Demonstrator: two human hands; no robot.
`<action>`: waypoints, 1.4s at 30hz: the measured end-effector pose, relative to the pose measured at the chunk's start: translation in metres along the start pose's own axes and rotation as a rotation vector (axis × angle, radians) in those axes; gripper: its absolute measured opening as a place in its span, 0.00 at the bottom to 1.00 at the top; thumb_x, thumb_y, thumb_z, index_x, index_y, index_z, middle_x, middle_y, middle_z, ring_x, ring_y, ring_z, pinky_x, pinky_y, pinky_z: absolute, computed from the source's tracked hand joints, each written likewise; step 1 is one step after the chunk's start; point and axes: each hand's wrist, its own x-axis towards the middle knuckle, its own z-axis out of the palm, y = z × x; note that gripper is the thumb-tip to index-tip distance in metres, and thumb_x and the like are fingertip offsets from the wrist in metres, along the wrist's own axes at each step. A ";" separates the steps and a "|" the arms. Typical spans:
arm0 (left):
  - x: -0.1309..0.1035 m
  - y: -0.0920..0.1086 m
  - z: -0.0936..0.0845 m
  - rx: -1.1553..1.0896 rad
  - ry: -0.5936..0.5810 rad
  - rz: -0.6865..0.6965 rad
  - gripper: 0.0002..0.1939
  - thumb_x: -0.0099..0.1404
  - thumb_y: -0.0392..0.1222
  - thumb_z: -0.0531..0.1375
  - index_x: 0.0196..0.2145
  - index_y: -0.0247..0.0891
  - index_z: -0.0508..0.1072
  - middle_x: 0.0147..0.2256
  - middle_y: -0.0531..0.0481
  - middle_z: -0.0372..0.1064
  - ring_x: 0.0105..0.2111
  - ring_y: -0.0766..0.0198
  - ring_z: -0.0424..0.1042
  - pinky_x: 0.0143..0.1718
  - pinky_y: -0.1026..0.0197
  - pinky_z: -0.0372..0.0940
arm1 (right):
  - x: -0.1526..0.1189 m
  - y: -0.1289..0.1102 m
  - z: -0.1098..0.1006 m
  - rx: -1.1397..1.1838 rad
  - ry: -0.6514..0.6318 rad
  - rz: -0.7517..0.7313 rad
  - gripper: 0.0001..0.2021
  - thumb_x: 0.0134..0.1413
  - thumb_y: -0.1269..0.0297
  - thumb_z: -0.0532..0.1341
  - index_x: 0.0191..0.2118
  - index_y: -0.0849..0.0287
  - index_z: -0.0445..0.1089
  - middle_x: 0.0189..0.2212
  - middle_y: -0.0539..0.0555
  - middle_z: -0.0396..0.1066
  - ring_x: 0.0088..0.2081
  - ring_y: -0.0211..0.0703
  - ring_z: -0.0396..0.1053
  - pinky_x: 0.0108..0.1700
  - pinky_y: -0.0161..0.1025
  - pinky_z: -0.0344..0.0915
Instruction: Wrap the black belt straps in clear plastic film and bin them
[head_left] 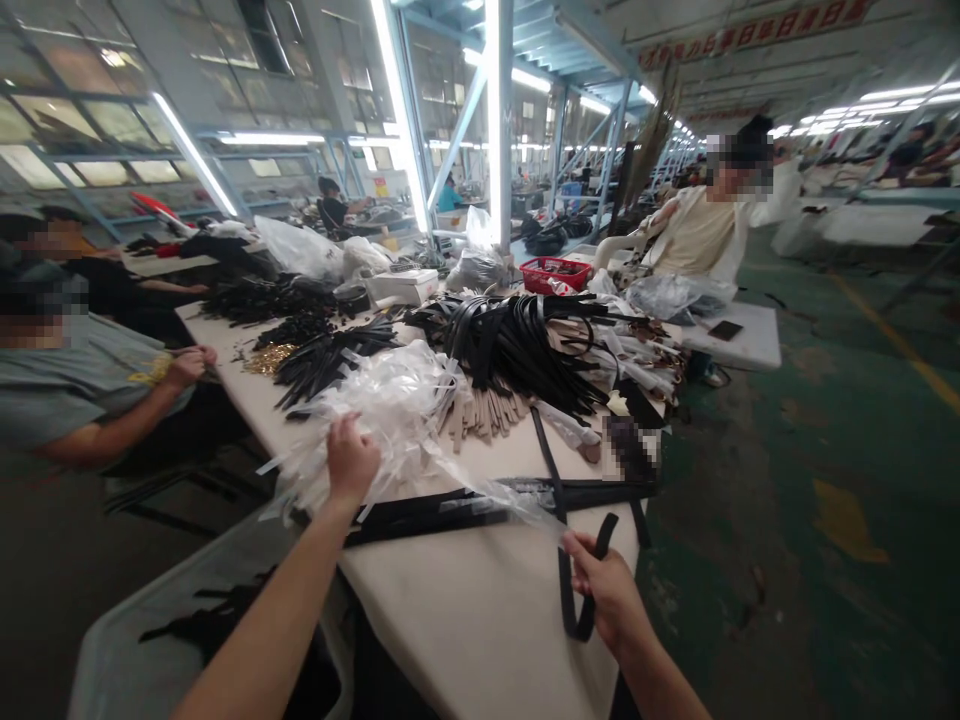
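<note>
My left hand [352, 458] is at the near edge of a heap of thin white, see-through plastic strips [405, 385], its fingers curled into them. To the right, my right hand [606, 585] pinches the end of a clear plastic strip [517, 500] together with a black strap [580, 625]. The strap hangs below the fingers in a loop, with one end standing up above the hand. The plastic strip stretches slackly from the heap across to my right fingertips. Under it lies a flat black bundle [442, 512], partly wrapped in clear film.
Behind the heap lie a pile of black straps [517, 340], beige strips [487, 412] and a red basket [555, 275]. A clear bag [112, 640] with black pieces hangs by the table [480, 600]. Co-workers sit at the left and far right; one hand [187, 368] holds something yellow.
</note>
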 end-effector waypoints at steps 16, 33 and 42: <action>-0.267 0.141 0.042 -1.296 -0.837 -0.878 0.21 0.53 0.54 0.70 0.31 0.30 0.78 0.24 0.48 0.69 0.19 0.71 0.63 0.18 0.68 0.52 | -0.047 0.011 0.032 -0.246 -0.037 -0.076 0.26 0.47 0.39 0.65 0.26 0.61 0.69 0.16 0.49 0.64 0.16 0.35 0.60 0.17 0.32 0.54; -0.239 0.141 0.039 -1.410 -0.613 -0.938 0.20 0.50 0.50 0.73 0.28 0.29 0.76 0.22 0.51 0.66 0.20 0.72 0.60 0.23 0.66 0.55 | -0.059 0.002 0.020 -0.257 -0.489 0.049 0.21 0.61 0.43 0.53 0.34 0.58 0.61 0.16 0.44 0.66 0.10 0.32 0.59 0.12 0.29 0.57; -0.238 0.138 0.036 -1.396 -0.620 -0.917 0.21 0.52 0.53 0.72 0.30 0.29 0.77 0.21 0.52 0.65 0.20 0.72 0.60 0.22 0.66 0.56 | -0.058 0.001 0.024 -0.345 -0.432 0.034 0.21 0.60 0.42 0.53 0.35 0.58 0.62 0.15 0.43 0.66 0.10 0.33 0.59 0.12 0.28 0.56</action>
